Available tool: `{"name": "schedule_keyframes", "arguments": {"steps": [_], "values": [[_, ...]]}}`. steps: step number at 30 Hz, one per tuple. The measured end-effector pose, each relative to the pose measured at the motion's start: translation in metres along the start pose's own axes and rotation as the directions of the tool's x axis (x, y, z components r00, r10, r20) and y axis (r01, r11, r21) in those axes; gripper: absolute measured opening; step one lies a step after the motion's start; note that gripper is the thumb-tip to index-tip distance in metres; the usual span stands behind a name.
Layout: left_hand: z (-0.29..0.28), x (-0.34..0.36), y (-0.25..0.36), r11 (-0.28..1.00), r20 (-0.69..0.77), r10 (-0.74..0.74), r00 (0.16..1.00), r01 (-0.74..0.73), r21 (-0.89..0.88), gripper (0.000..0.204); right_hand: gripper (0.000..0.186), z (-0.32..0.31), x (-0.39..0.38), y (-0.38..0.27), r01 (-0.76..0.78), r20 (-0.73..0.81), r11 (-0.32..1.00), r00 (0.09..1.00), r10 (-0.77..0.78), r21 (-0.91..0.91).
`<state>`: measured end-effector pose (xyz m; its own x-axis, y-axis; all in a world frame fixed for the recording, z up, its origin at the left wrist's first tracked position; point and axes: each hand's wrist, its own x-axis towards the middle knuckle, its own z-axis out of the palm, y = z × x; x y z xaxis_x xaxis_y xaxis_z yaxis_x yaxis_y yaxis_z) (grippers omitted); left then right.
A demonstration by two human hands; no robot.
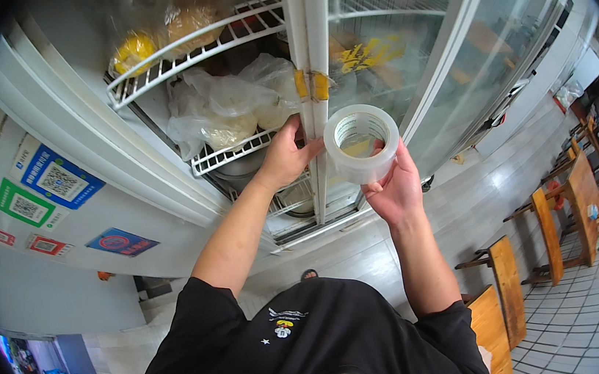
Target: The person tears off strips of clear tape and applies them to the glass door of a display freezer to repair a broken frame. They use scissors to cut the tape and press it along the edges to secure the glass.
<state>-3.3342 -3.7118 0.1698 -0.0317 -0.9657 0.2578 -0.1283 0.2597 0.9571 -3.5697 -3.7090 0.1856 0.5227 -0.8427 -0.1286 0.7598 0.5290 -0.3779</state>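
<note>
My right hand is closed round a wide roll of clear packing tape, its thumb and fingers on the roll's right side. The roll's round opening faces up toward me. Just left of it, my left hand grips the white door frame of a glass-fronted display fridge, thumb on the front and fingers along the inner edge. Some fingertips of the left hand are hidden. Yellow tape pieces stick to the frame above both hands. Behind the roll stands a glass sliding door.
Inside the fridge's open side, white wire shelves carry plastic bags of food. A metal pot sits lower down. Payment code stickers cover the fridge's left side. Wooden tables and benches stand to the right on a tiled floor.
</note>
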Motion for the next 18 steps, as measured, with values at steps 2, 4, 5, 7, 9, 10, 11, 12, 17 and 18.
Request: {"name": "schedule_keyframes", "arguments": {"steps": [2,4,5,7,9,10,11,12,17,18], "values": [[0.005,0.001,-0.005,0.993,-0.039,0.106,0.994,-0.108,-0.052,0.044,0.038,-0.002,0.000,-0.003,0.013,-0.050,0.998,0.999,-0.016,-0.060],[0.007,0.003,-0.009,0.990,-0.053,0.117,0.992,-0.120,-0.067,0.043,0.043,-0.004,-0.001,-0.008,0.035,-0.075,0.992,0.996,-0.045,-0.120],[0.008,0.004,-0.010,0.989,-0.064,0.125,0.990,-0.130,-0.071,0.043,0.053,-0.005,-0.002,-0.012,0.045,-0.032,0.989,0.998,-0.051,-0.143],[0.011,0.002,-0.013,0.991,-0.098,0.130,0.987,-0.128,0.024,0.043,0.073,-0.005,-0.006,-0.018,0.087,0.068,0.962,0.995,-0.071,-0.258],[0.017,-0.001,-0.015,0.991,-0.144,0.130,0.981,-0.124,0.048,0.043,0.091,-0.004,-0.008,-0.024,0.154,0.148,0.883,0.984,-0.097,-0.444],[0.020,-0.003,-0.017,0.992,-0.169,0.128,0.977,-0.126,0.023,0.044,0.105,-0.002,-0.009,-0.030,0.147,0.191,0.881,0.979,-0.065,-0.450],[0.023,-0.003,-0.018,0.991,-0.193,0.131,0.973,-0.133,0.002,0.045,0.104,0.000,-0.008,-0.034,0.145,0.209,0.847,0.977,-0.041,-0.512],[0.025,-0.003,-0.018,0.988,-0.212,0.144,0.967,-0.151,-0.017,0.046,0.104,0.003,-0.007,-0.038,0.143,0.206,0.803,0.978,-0.025,-0.579],[0.026,-0.004,-0.015,0.987,-0.194,0.129,0.973,-0.144,-0.065,0.053,0.078,0.017,-0.003,-0.052,0.188,0.215,0.496,0.977,-0.004,-0.848],[0.024,-0.004,-0.015,0.992,-0.196,0.115,0.974,-0.123,-0.031,0.056,0.076,0.018,-0.002,-0.054,0.179,0.196,0.438,0.981,-0.007,-0.881]]}}
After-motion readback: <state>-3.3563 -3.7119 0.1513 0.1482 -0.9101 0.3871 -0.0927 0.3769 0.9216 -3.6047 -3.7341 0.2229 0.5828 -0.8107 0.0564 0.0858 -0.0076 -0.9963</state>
